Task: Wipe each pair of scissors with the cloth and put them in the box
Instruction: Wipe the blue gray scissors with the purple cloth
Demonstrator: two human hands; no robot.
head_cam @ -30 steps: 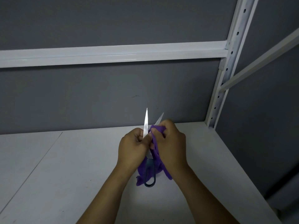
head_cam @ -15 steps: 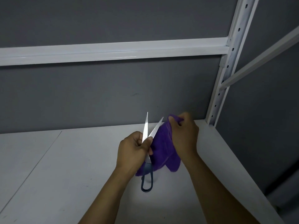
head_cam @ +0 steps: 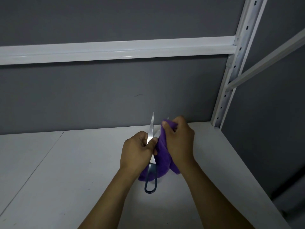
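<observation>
From the head view, my left hand [head_cam: 137, 150] is closed around the scissors [head_cam: 151, 156] at mid-length, blades spread and pointing up, dark loop handle hanging below. My right hand [head_cam: 179, 140] is clenched on the purple cloth [head_cam: 163, 156], wrapping it over the right blade. Both are held above the white shelf [head_cam: 66, 179], toward its back right corner.
</observation>
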